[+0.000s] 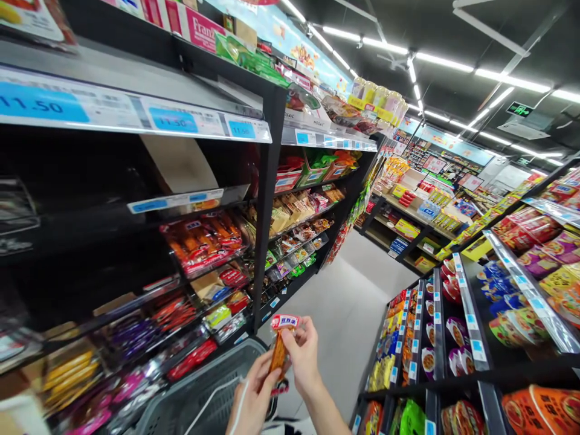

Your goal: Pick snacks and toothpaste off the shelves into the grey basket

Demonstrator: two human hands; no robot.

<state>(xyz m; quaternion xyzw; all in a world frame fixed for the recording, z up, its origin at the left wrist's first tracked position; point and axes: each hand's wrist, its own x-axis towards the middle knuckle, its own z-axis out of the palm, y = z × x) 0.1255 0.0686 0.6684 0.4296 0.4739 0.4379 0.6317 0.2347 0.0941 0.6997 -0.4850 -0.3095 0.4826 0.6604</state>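
Between my two hands is a snack packet [278, 353], a long brown stick in clear wrapping with a red and white label at its top. My right hand [304, 356] pinches the upper part, its thumb just below the label. Lower down, the fingers of my left hand [259, 386] close around the packet's other end. Both hands are over the aisle floor, beside a grey plastic basket [235, 356]. A thin white cord [242, 402] runs along my left hand and over the basket.
On the left, dark shelves hold a tray of red-wrapped brown snacks [206, 241] and several other packets. Right-hand shelves carry instant noodle cups [457, 332] and bags. The grey aisle floor [335, 302] leads to a display counter [403, 211].
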